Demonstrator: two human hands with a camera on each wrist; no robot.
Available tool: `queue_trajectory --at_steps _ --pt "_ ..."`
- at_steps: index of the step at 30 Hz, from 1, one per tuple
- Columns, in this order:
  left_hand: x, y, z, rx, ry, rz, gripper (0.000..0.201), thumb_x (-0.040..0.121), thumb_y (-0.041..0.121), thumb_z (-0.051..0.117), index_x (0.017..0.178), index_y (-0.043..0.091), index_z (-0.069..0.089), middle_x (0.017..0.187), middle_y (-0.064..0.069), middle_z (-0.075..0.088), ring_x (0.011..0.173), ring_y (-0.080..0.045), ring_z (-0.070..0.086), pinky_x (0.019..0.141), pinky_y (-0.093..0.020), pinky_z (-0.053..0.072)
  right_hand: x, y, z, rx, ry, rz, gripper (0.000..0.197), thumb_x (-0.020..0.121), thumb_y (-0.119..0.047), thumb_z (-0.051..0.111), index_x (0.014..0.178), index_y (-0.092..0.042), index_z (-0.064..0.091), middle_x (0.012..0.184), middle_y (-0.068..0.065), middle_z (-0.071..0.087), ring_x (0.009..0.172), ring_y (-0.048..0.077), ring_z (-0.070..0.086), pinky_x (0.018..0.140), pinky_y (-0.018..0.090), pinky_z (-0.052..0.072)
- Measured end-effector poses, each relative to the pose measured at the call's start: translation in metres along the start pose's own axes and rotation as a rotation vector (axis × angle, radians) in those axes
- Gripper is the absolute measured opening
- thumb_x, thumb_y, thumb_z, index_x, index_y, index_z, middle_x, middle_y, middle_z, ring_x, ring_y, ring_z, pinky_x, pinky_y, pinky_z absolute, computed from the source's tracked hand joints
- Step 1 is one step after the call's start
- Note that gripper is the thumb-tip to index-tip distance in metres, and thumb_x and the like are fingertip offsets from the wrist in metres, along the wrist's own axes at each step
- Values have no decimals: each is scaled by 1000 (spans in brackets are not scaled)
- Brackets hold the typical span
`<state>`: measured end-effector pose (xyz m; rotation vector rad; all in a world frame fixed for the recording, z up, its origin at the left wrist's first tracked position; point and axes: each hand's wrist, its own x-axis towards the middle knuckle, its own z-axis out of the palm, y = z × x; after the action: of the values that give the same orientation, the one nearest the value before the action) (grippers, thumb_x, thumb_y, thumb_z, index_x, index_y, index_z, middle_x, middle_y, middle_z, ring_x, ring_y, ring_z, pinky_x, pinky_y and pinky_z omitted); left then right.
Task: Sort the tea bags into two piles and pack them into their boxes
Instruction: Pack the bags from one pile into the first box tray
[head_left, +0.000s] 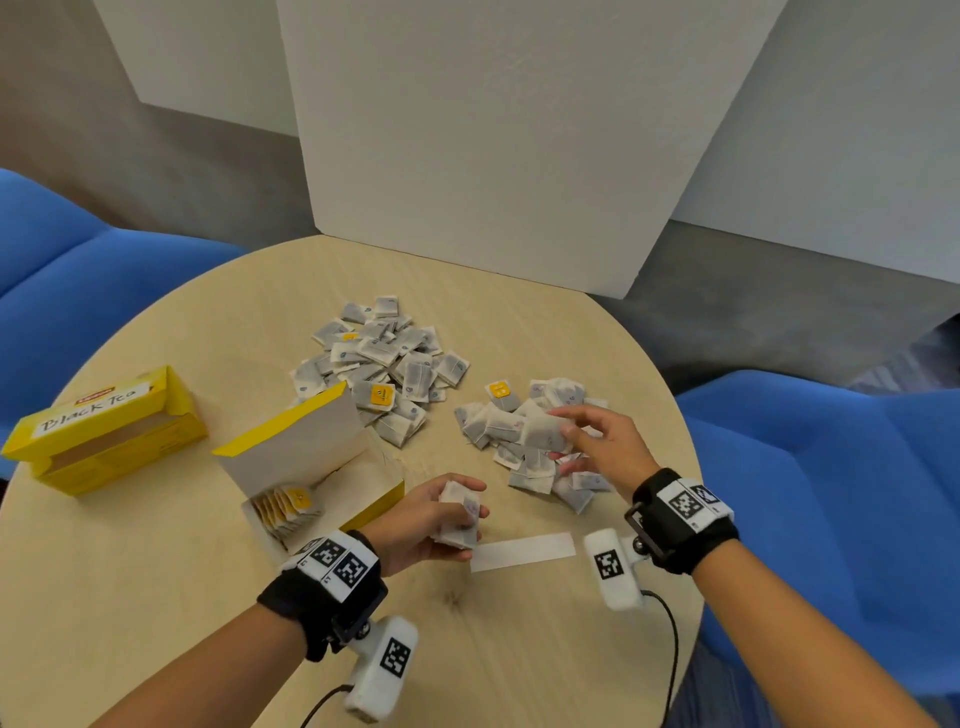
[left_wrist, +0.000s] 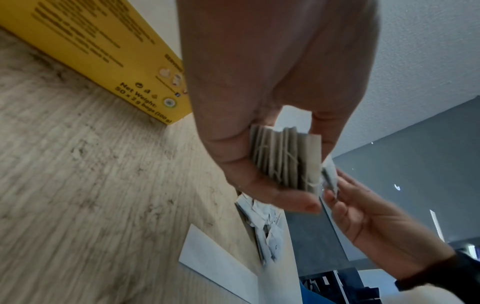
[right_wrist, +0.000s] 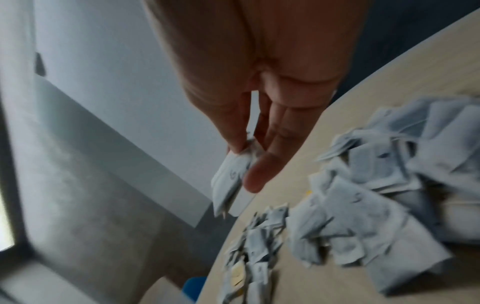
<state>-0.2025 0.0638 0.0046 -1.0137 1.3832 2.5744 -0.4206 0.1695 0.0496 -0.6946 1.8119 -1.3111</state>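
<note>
Two heaps of tea bags lie on the round wooden table (head_left: 208, 597): a back pile (head_left: 382, 364) with a few yellow tags, and a right pile (head_left: 530, 441). My left hand (head_left: 441, 514) grips a neat stack of tea bags (head_left: 460, 514) (left_wrist: 285, 160) beside the open yellow box (head_left: 311, 467), which holds a row of yellow-tagged bags (head_left: 285, 506). Over the right pile my right hand (head_left: 587, 441) pinches a tea bag (head_left: 543, 434) (right_wrist: 231, 179) between thumb and fingers. A second yellow box labelled Black Tea (head_left: 104, 431) stands open at the left.
A white paper strip (head_left: 522, 552) lies near my left hand. White foam boards (head_left: 493, 130) stand behind the table. Blue chairs (head_left: 831, 493) flank the table on both sides. Wrist camera cables hang by the table's near edge.
</note>
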Motion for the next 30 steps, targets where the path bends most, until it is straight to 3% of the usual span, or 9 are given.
queue_trajectory --at_steps 5,9,11,13,16,19,23,26,30 --pt "-9 4 5 -76 -14 -47 25 89 25 55 112 16 57 97 -10 62 79 -23 59 61 -31 51 -25 -23 31 -64 -211 -53 25 87 4 61 105 -13 64 89 4 59 63 16 62 52 23 53" --pt "-16 4 4 -113 -85 -50 52 83 54 50 117 16 57 93 -10 59 76 -23 58 60 -31 50 -36 -21 63 -125 -379 -78 19 84 1 67 98 -10 64 82 8 68 61 12 63 54 23 53" --pt "-20 3 1 -109 -153 -26 54 90 59 34 118 21 60 89 -5 60 73 -20 57 60 -30 50 -37 -14 76 -158 -395 -84 14 83 -3 70 94 -11 66 81 10 70 64 18 64 56 26 53" --pt "-25 1 0 -97 -182 1 51 91 61 38 116 24 63 87 -1 60 73 -17 55 58 -29 50 -38 -6 88 -189 -368 -102 12 81 -7 72 87 -16 68 77 7 69 65 21 63 57 29 53" --pt "-29 -7 -6 1 -170 85 43 78 35 73 117 24 59 87 1 57 72 -14 56 59 -27 48 -39 4 100 -224 -285 -150 18 79 -4 74 82 -21 68 75 0 67 65 15 61 56 28 52" --pt "-36 -10 -13 81 -114 99 68 70 3 74 130 22 47 85 2 57 66 -12 56 59 -28 49 -41 9 106 -313 -262 -186 23 79 -10 74 87 -31 67 87 -5 64 72 9 55 60 21 51" --pt "-53 -3 -23 203 -45 111 96 70 -9 71 139 38 24 94 -8 57 67 -18 58 58 -28 50 -38 0 116 -492 -495 -154 32 79 -19 75 108 -24 64 96 -17 59 81 0 55 75 15 47" --pt "-66 3 -33 243 6 142 116 73 -14 68 140 50 0 102 -14 60 69 -21 59 57 -29 52 -34 -10 133 -540 -575 -181 26 77 -18 77 100 -21 64 88 -14 61 80 7 56 78 23 47" --pt "-84 11 -53 193 110 277 123 71 -16 68 142 51 -6 101 -10 63 72 -23 60 56 -30 51 -26 -26 158 -463 -566 -225 29 75 -16 79 97 -21 61 89 -11 62 83 1 58 75 18 48"
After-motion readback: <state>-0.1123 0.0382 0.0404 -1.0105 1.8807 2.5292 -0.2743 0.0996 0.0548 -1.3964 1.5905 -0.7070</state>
